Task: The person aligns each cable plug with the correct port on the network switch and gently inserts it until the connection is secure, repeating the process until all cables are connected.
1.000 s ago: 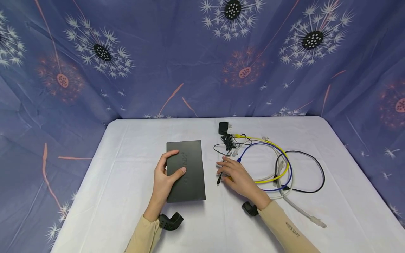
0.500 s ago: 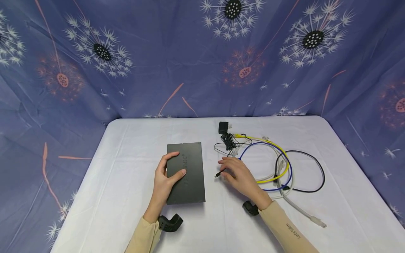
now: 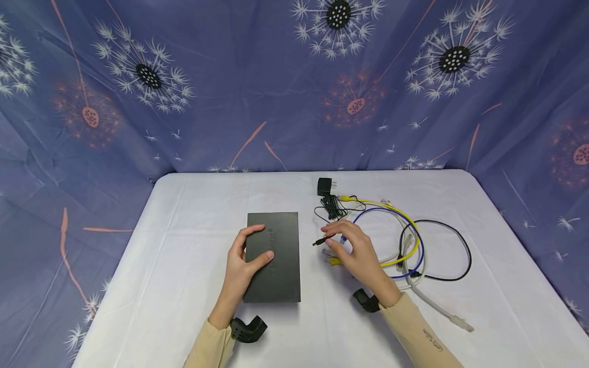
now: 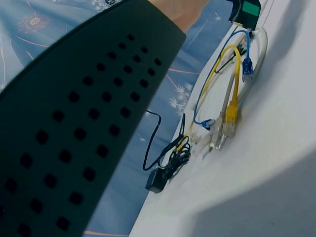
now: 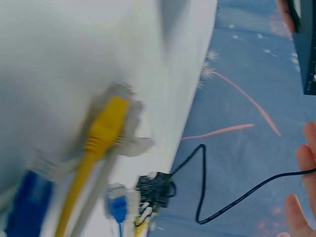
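Note:
My left hand [image 3: 240, 266] holds a black network switch [image 3: 282, 273] by its left side, thumb on the lettered top face. Rows of vent holes on the switch [image 4: 94, 113] fill much of the left wrist view. To the right, my right hand [image 3: 359, 253] pinches the thin black power cord close behind its barrel plug [image 3: 318, 242], which points left toward the switch. In the right wrist view the power cord [image 5: 237, 201] rises from its bundle to my fingertips at the right edge. The cord leads back to a black power adapter [image 3: 324, 186] with metal prongs.
Yellow [image 3: 411, 220], blue [image 3: 422, 245] and grey [image 3: 437, 304] network cables lie coiled on the white table [image 3: 184, 230] at the right, with a black cable loop [image 3: 469, 250] beyond them. A patterned blue cloth [image 3: 257, 76] hangs behind the table.
My right hand has lifted the barrel plug up and away from the table, uncovering the yellow connector below. My left hand has shifted the switch slightly right and toward me.

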`<state>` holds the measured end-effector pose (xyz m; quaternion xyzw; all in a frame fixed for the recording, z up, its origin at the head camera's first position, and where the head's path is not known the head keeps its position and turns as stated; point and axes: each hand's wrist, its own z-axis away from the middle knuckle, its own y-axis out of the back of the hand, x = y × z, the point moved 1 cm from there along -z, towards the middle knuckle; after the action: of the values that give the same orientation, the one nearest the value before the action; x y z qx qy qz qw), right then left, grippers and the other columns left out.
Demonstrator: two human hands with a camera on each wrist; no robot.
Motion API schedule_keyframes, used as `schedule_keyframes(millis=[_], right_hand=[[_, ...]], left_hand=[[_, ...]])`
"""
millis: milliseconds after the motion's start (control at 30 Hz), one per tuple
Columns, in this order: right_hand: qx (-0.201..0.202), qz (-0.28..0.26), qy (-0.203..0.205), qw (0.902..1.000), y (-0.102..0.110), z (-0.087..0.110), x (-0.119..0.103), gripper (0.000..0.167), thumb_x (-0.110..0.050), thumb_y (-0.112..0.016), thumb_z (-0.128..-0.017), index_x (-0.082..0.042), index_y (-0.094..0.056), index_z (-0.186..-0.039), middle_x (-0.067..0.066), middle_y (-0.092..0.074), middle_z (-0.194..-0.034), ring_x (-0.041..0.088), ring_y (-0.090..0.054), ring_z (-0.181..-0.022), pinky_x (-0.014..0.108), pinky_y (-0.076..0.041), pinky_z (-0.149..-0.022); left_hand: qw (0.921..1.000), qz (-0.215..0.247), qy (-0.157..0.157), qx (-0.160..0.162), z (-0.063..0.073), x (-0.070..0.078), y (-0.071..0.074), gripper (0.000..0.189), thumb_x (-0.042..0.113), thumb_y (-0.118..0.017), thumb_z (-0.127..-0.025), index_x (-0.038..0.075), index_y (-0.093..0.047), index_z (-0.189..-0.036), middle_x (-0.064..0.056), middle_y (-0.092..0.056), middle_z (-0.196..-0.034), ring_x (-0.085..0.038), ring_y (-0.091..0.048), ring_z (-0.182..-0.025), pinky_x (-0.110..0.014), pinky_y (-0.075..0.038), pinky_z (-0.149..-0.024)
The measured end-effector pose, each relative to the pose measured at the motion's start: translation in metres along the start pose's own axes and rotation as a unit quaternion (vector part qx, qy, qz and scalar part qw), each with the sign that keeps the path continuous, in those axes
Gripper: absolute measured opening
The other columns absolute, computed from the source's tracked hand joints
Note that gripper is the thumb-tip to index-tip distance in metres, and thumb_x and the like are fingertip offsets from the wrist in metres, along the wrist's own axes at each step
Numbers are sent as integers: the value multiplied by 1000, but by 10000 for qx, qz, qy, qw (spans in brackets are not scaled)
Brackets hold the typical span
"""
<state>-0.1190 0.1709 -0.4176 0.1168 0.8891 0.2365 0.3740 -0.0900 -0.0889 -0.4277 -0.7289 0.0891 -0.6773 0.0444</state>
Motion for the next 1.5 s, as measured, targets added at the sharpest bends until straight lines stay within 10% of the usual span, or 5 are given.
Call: schedule_keyframes(millis=[1000, 1500], right_hand=[[1903, -563, 568, 9785, 14, -18, -42, 15, -6, -65, -91, 9, -63, -94, 19, -66, -91, 18, -62, -96, 31, -44, -89], [1898, -474, 663, 9784, 7, -26, -56, 19, -11, -65, -92, 8, -65, -90, 19, -64, -85, 19, -60, -86, 25, -45, -81]], left_hand=[[9978, 317, -249, -518, 17, 29, -9, 55, -6, -68, -81, 6, -50, -131, -22, -47, -113, -29, -60, -91, -38, -54, -67], [9957, 429, -383, -729, 22, 37, -14, 59, -7, -67, -81, 6, -48, -136, -24, -48, -117, -32, -61, -96, -40, -54, -71]])
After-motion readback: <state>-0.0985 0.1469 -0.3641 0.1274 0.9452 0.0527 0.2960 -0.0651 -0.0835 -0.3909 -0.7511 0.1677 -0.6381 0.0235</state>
